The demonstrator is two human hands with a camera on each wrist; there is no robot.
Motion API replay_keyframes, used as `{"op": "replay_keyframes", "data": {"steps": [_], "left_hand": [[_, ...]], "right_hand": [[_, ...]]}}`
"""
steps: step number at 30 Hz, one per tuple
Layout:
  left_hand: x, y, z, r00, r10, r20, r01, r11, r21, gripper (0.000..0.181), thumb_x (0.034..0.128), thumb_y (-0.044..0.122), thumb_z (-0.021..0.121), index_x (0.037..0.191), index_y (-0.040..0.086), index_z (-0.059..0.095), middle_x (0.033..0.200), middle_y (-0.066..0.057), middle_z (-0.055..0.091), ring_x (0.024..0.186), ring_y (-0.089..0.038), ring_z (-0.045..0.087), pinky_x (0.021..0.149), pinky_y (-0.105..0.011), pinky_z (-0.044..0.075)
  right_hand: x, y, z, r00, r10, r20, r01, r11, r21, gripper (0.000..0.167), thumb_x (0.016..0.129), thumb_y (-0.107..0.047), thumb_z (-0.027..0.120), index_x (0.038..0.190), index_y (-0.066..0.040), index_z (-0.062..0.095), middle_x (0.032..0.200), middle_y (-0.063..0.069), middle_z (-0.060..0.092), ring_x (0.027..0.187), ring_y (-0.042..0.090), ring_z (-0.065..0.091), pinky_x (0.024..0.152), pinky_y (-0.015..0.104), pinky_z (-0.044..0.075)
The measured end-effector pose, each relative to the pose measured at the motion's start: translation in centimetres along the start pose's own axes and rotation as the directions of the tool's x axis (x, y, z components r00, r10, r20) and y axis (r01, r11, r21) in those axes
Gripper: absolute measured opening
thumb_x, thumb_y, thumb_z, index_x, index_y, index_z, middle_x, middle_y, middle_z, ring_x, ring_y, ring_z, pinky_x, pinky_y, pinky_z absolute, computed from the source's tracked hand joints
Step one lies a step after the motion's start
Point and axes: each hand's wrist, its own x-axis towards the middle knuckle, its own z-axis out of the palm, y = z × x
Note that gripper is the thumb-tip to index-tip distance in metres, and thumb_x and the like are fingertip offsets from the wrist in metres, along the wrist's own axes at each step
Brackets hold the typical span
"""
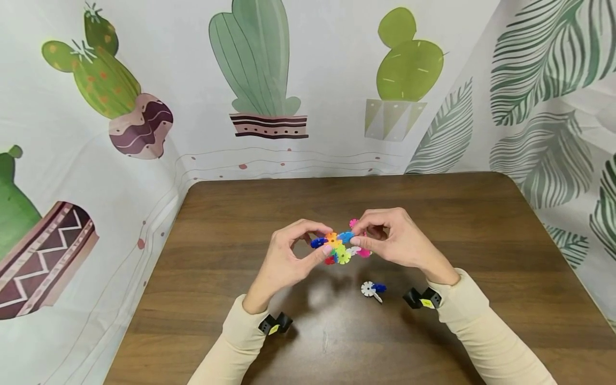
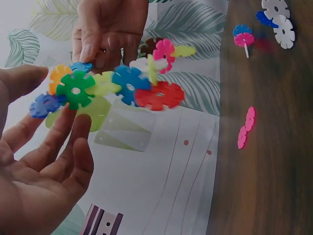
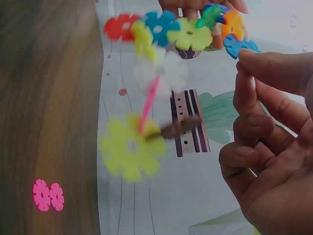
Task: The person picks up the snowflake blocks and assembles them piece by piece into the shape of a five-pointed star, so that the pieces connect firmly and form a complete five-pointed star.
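Colourful notched discs are joined into a branching chain between the two hands. My left hand [image 1: 287, 259] pinches it between thumb and fingers around the orange disc [image 1: 331, 240] and dark blue disc [image 1: 317, 243]. With thumb and fingertip, my right hand [image 1: 401, 239] pinches the light blue disc [image 3: 240, 46], which touches the orange one. In the left wrist view, green [image 2: 76, 90], blue [image 2: 130, 85] and red [image 2: 160, 96] discs extend away from the left hand [image 2: 44, 166]. A white disc [image 3: 160, 71] and a large yellow disc [image 3: 132, 148] hang blurred in the right wrist view.
Joined white [image 1: 368, 289] and dark blue [image 1: 379, 287] discs lie on the brown table [image 1: 231, 214], below the hands in the head view. A pink pair [image 2: 246, 128] and a blue-and-pink piece [image 2: 243, 38] also lie there. Behind the table hangs a cactus-print cloth [image 1: 332, 64].
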Motion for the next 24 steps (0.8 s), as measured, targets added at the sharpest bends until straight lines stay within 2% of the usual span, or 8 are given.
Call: {"op": "replay_keyframes", "data": {"steps": [5,11,16,21,24], "left_hand": [[0.0,0.1,0.5,0.999,-0.003,-0.033,0.004,0.999,0.041,0.021,0.0917,0.019,0.085,0.112,0.021,0.079,0.109,0.006,0.079,0.098,-0.015,0.071,0.08,-0.033,0.058],[0.0,0.3,1.0,0.998,0.005,-0.059,-0.001,0.998,0.064,0.013,0.0918,0.022,0.086,0.103,0.023,0.081,0.107,0.006,0.078,0.095,-0.011,0.07,0.08,-0.029,0.056],[-0.2,0.3,1.1,0.997,-0.011,-0.075,0.015,0.998,0.059,0.006,0.092,0.02,0.086,0.098,0.02,0.083,0.106,0.004,0.078,0.093,-0.01,0.07,0.079,-0.031,0.058],[-0.2,0.3,0.8,0.997,-0.017,-0.08,0.021,0.998,0.053,0.005,0.0915,0.018,0.087,0.096,0.019,0.083,0.105,0.004,0.078,0.091,-0.01,0.069,0.079,-0.026,0.058],[-0.3,0.3,0.5,0.996,-0.019,-0.083,0.024,0.998,0.06,0.006,0.0913,0.017,0.087,0.095,0.02,0.083,0.105,0.005,0.078,0.089,-0.01,0.068,0.078,-0.024,0.056]], "right_hand": [[0.1,-0.2,0.2,1.0,-0.003,-0.003,0.003,1.0,0.01,0.019,0.087,-0.011,0.09,0.092,-0.027,0.081,0.078,-0.012,0.067,0.058,0.009,0.046,0.051,0.025,0.038],[0.2,-0.4,0.6,1.0,-0.026,0.013,0.026,1.0,0.016,0.02,0.087,-0.011,0.09,0.09,-0.028,0.081,0.076,-0.012,0.065,0.057,0.007,0.044,0.05,0.023,0.035],[0.4,-0.5,0.8,0.999,-0.041,0.024,0.041,0.999,0.019,0.014,0.088,-0.011,0.089,0.091,-0.023,0.082,0.077,-0.012,0.066,0.058,0.007,0.045,0.051,0.023,0.036],[0.2,-0.3,0.3,1.0,-0.012,-0.005,0.012,1.0,0.017,0.006,0.092,-0.013,0.086,0.095,-0.017,0.083,0.083,-0.011,0.072,0.06,0.01,0.048,0.053,0.025,0.037],[0.0,0.0,-0.2,0.999,0.022,-0.037,-0.022,1.0,-0.006,0.008,0.093,-0.013,0.085,0.097,-0.019,0.083,0.081,-0.011,0.07,0.061,0.011,0.048,0.053,0.026,0.037]]}}
